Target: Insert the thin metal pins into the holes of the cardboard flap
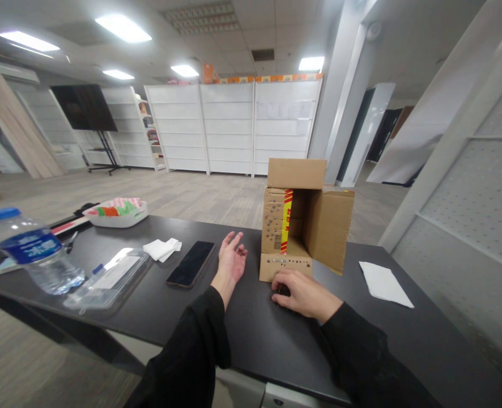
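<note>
A cardboard box [271,226] stands on the dark table [251,340] with its open side toward me and its flaps spread. Small round metal-looking dots and holes mark its left flap and its lower flap. Yellow and red tape [286,221] runs down by the opening. My right hand [300,292] is low at the front of the lower flap, its fingers curled down to the tabletop. Something dark shows between thumb and fingers, too hidden to name. To the left of the box, my left hand [233,259] is open, palm turned up, holding nothing.
Left of my hands lie a phone [190,264], folded white tissue [161,249] and a clear plastic case [115,280]. Beyond them stand a water bottle [34,249] and a white basket [143,213] with colourful packets. White paper [384,283] lies at right.
</note>
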Action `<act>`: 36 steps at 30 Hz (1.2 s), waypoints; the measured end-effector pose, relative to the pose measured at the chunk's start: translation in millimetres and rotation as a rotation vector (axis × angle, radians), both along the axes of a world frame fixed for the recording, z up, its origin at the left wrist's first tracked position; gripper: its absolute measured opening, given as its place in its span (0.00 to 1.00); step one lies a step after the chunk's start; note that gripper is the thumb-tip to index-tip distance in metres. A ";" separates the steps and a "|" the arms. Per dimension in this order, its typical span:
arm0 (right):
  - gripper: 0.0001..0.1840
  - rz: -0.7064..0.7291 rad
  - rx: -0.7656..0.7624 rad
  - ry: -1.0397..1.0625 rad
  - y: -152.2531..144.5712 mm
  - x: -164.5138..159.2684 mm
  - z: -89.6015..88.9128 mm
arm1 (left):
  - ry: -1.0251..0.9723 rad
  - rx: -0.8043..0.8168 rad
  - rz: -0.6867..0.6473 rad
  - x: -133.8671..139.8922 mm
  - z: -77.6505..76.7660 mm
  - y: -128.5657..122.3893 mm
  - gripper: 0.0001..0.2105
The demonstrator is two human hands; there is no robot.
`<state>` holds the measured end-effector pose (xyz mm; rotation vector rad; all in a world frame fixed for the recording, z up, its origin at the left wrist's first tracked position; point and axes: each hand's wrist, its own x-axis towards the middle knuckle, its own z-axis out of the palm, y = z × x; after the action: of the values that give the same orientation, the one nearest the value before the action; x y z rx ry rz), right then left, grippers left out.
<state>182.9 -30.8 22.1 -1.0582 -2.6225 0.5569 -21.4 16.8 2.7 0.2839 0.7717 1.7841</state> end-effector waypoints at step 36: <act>0.20 -0.012 -0.082 -0.074 -9.6 3.4 11.2 | -0.018 0.000 0.000 1.1 3.0 -1.5 0.18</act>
<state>186.2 -40.3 33.2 -1.1396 -2.6754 0.6391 -20.3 15.3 5.8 0.2679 0.7593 1.7847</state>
